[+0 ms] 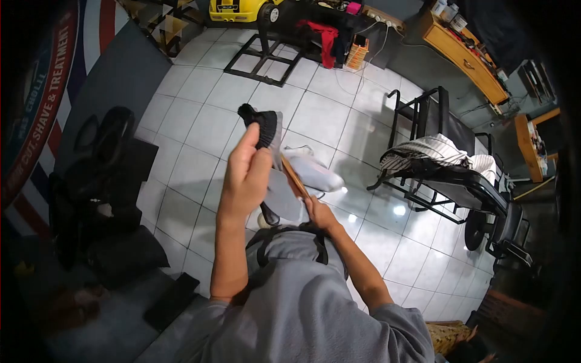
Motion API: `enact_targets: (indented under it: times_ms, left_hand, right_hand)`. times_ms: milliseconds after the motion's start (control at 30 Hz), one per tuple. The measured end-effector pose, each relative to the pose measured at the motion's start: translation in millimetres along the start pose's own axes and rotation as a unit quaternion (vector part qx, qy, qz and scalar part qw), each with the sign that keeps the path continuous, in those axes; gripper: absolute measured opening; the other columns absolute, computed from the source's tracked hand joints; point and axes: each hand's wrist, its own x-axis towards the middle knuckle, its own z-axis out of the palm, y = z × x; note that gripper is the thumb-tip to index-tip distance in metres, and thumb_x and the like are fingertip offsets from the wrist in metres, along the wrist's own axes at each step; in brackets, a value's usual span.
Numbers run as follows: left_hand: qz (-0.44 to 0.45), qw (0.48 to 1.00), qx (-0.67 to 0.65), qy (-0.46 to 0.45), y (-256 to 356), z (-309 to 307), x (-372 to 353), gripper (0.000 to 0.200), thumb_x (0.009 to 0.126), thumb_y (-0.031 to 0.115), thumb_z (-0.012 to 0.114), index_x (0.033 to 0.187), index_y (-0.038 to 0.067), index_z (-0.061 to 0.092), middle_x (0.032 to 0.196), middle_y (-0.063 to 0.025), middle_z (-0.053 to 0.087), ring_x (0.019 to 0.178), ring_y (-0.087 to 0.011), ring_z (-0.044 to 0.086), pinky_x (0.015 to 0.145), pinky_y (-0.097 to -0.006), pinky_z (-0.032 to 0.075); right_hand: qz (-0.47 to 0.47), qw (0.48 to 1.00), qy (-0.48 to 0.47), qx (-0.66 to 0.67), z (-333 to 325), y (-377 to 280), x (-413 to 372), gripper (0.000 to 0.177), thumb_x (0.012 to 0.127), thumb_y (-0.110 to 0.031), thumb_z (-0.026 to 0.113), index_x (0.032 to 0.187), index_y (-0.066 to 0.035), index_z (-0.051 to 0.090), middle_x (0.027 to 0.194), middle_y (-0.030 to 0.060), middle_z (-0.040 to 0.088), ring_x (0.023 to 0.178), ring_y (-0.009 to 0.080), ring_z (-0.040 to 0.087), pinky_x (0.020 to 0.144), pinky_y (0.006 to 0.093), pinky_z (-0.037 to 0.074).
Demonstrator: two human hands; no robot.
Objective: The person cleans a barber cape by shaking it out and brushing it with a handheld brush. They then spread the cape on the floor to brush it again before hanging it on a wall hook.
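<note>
My left hand [247, 175] is raised in front of me, fingers closed round a black ribbed piece [266, 128] with a rounded black knob at its top and a grey strip along its right side. Lower and to the right, my right hand [319, 213] grips a thin wooden stick [295, 176], which slants up toward the black piece. A smooth grey rounded panel [283, 196] hangs between the two hands. Behind the stick, a whitish, shiny bundle [313, 170] overlaps the tiled floor. I cannot tell whether stick and black piece are joined.
A black reclining chair [463, 181] with a striped cloth [426, 152] stands at right. Ahead lie a black metal floor frame [260, 68] and a yellow toy car [242, 11]. Wooden drawers [466, 57] line the right wall. Dark seats [118, 254] fill the left side.
</note>
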Motion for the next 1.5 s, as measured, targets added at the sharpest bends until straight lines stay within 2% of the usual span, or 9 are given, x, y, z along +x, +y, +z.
enact_targets:
  times_ms: [167,333,567,800,967,1200,1400,1433,1500]
  left_hand:
    - [0.049,0.988,-0.122,0.082,10.9,-5.4,0.0,0.037,0.084,0.005,0.035,0.115,-0.01,0.048,0.102,-0.0093,0.057,0.09,-0.0115,0.053,0.083,-0.0242,0.042]
    - [-0.001,0.984,-0.166,0.066,25.6,-28.8,14.7,0.03,0.084,0.012,0.044,0.107,-0.005,0.055,0.094,-0.0057,0.06,0.086,-0.0142,0.056,0.08,-0.028,0.045]
    - [-0.049,0.947,0.311,0.06,-2.0,-0.9,12.5,0.025,0.088,0.023,0.057,0.091,-0.001,0.059,0.065,-0.0021,0.056,0.059,-0.0103,0.048,0.056,-0.0265,0.041]
    - [-0.006,0.97,0.242,0.007,8.8,7.6,5.3,0.02,0.09,0.018,0.056,0.093,-0.002,0.057,0.067,-0.002,0.051,0.063,-0.0072,0.043,0.056,-0.0241,0.038]
    - [0.109,0.965,0.205,0.123,32.1,-13.4,3.6,0.019,0.092,0.016,0.054,0.096,-0.002,0.058,0.069,-0.0002,0.053,0.064,-0.0069,0.043,0.057,-0.0225,0.038]
    - [0.15,0.951,0.045,0.267,30.7,-35.8,5.4,0.027,0.093,0.022,0.053,0.104,-0.003,0.06,0.089,0.0008,0.056,0.083,-0.0067,0.047,0.076,-0.0186,0.037]
    - [-0.009,0.973,0.224,0.053,16.5,-49.9,9.2,0.024,0.091,0.013,0.056,0.109,-0.003,0.058,0.097,-0.0016,0.059,0.091,-0.0081,0.049,0.087,-0.0215,0.036]
    - [-0.123,0.971,0.203,0.034,15.1,-46.4,9.8,0.024,0.09,0.012,0.056,0.109,-0.003,0.058,0.094,-0.001,0.059,0.088,-0.0078,0.05,0.086,-0.0214,0.037]
    - [-0.076,0.995,0.067,0.01,-5.0,-34.2,11.2,0.024,0.09,0.011,0.056,0.108,-0.003,0.058,0.092,-0.0001,0.059,0.086,-0.0075,0.049,0.084,-0.0211,0.038]
  right_hand:
    - [0.128,0.953,-0.17,-0.217,29.4,145.0,-41.1,0.043,0.093,-0.035,0.035,0.108,-0.002,0.058,0.095,0.0312,0.06,0.094,0.0399,0.06,0.081,0.0466,0.048]
    - [0.363,0.911,-0.172,-0.093,7.4,175.4,-74.9,0.055,0.094,-0.037,0.029,0.082,0.001,0.065,0.079,0.0246,0.064,0.073,0.0336,0.065,0.07,0.0444,0.05]
    - [-0.019,0.936,0.172,0.305,-68.4,12.5,-20.3,0.035,0.099,-0.033,0.031,0.084,-0.005,0.046,0.061,-0.0009,0.041,0.052,0.0087,0.041,0.048,0.0247,0.037]
    - [-0.16,0.828,-0.056,0.534,-94.8,-144.8,-11.7,0.031,0.1,-0.034,0.03,0.093,-0.007,0.041,0.062,-0.0024,0.036,0.05,0.0074,0.033,0.044,0.0222,0.029]
    - [-0.114,0.992,-0.015,0.051,4.8,-13.9,30.5,0.03,0.097,-0.032,0.039,0.099,-0.004,0.049,0.07,0.012,0.057,0.065,0.0302,0.058,0.059,0.0406,0.045]
    - [0.256,0.89,-0.259,-0.273,17.1,144.0,-39.0,0.034,0.086,-0.027,0.044,0.102,-0.006,0.066,0.107,0.0174,0.063,0.103,0.0302,0.06,0.082,0.0433,0.05]
    - [0.324,0.945,0.004,-0.037,-3.6,147.0,-47.9,0.061,0.096,-0.043,0.027,0.074,0.003,0.059,0.066,0.0242,0.062,0.058,0.0361,0.063,0.056,0.0451,0.05]
    - [0.148,0.97,0.152,-0.118,7.3,166.5,-38.5,0.059,0.097,-0.043,0.029,0.071,0.003,0.055,0.058,0.0208,0.058,0.047,0.0317,0.059,0.047,0.0427,0.046]
    - [0.175,0.929,0.15,0.288,-32.8,84.8,-16.2,0.045,0.097,-0.041,0.034,0.074,-0.004,0.048,0.052,0.0048,0.045,0.045,0.0139,0.049,0.042,0.0316,0.04]
